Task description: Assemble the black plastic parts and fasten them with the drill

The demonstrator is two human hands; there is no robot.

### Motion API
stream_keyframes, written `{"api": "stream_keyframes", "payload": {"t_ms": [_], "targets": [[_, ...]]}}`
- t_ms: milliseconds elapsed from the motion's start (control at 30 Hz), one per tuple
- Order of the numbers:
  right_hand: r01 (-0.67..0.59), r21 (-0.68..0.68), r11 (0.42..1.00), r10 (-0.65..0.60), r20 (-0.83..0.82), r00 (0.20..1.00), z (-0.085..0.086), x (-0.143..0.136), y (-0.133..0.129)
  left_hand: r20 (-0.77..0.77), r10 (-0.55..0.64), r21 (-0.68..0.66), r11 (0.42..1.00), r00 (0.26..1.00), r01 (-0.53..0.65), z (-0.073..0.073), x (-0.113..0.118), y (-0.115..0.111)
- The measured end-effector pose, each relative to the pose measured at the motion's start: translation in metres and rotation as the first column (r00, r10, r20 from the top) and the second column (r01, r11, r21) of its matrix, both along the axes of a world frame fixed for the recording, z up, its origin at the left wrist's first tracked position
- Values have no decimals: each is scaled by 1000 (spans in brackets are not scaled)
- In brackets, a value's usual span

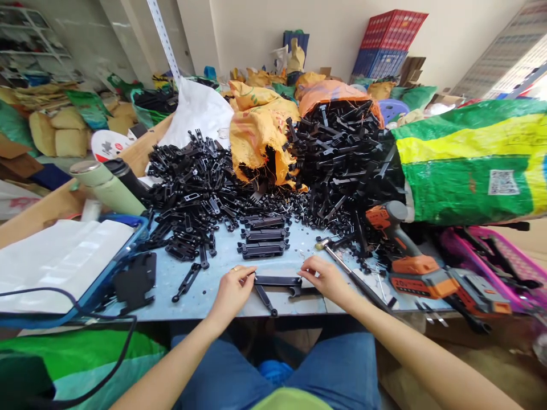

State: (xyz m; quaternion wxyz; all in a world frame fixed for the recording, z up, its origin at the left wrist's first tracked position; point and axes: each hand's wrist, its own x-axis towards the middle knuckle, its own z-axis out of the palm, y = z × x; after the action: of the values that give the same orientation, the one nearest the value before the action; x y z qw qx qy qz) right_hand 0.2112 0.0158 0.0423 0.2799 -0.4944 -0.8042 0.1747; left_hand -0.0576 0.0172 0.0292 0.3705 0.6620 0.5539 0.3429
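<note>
A long black bar (277, 281) lies crosswise near the table's front edge. My left hand (236, 287) is at its left end, thumb and forefinger pinched together; what is between them is too small to name. At the right end my right hand (320, 274) is closed in a pinch over something I cannot make out. A black link (266, 299) slants down from the bar's left end, and a black open-ended piece (304, 291) sits under its right end. Just behind, several black assemblies (264, 248) are stacked in rows.
Behind are heaps of black parts (200, 182) and small screws around an orange sack (260, 125). A hammer (350, 273) and a cordless drill (410, 262) lie at right, beside a pink basket (513, 256). At left are a blue tray (123, 256) and a green bottle (106, 185).
</note>
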Motion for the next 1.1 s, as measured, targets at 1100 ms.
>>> {"api": "stream_keyframes", "payload": {"t_ms": [1100], "targets": [[-281,112,953,204,448,870,-43,27,-24,-654,-321,223,784,685,580,-8,75,-14]]}}
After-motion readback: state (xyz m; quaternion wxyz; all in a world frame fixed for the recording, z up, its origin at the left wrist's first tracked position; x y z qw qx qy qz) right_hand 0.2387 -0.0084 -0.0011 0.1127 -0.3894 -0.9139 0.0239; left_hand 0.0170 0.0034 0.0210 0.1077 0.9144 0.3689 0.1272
